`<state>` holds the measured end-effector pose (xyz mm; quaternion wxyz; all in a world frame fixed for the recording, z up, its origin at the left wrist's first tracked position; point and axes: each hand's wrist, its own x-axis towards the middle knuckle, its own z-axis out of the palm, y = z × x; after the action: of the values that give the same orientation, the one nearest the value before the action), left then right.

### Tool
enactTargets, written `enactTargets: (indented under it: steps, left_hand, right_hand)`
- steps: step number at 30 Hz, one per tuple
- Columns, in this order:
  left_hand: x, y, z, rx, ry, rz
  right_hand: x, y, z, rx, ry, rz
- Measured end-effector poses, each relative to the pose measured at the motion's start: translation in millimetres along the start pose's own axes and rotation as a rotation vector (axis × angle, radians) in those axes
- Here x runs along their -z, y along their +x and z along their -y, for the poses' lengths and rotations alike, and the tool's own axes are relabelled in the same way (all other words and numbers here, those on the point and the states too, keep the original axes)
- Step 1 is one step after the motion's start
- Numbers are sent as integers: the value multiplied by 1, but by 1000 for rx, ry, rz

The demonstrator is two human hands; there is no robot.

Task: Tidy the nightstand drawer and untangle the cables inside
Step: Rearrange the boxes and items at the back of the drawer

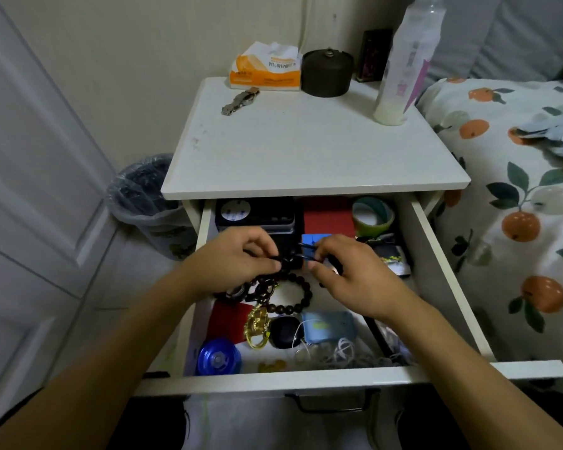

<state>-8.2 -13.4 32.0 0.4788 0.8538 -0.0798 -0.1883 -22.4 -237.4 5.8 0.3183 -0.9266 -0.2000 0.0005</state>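
Both hands, left (238, 258) and right (348, 274), pinching black cable (301, 253) together above drawer (436, 254) centre, presumably to work a knot; white cable tangle (342, 350) untouched at 5 o'clock.

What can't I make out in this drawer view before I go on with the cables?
All head view.
- Black cable: both the left hand and right hand pinch it; fingers hide its knot and ends.
- White cables: blurred tangle at the drawer front; separate cords unclear.
- Black box: its rear sits under the nightstand top.
- Bead bracelets: partly under the left hand.
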Motion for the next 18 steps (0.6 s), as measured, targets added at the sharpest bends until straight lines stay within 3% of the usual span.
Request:
enactTargets:
  steps: [3,8,14,18]
  left_hand:
    - [-2,6,-1,63,23,87]
    - [-6,8,5,81,44,53]
    - [1,10,17,103,239,350]
    - [-5,20,23,111,229,237]
  right_hand:
    - [-4,4,-5,-9,-46,19]
    - [-5,7,-8,58,-108,132]
    - [-6,6,1,52,-130,276]
    - [-5,5,9,-26,-236,433]
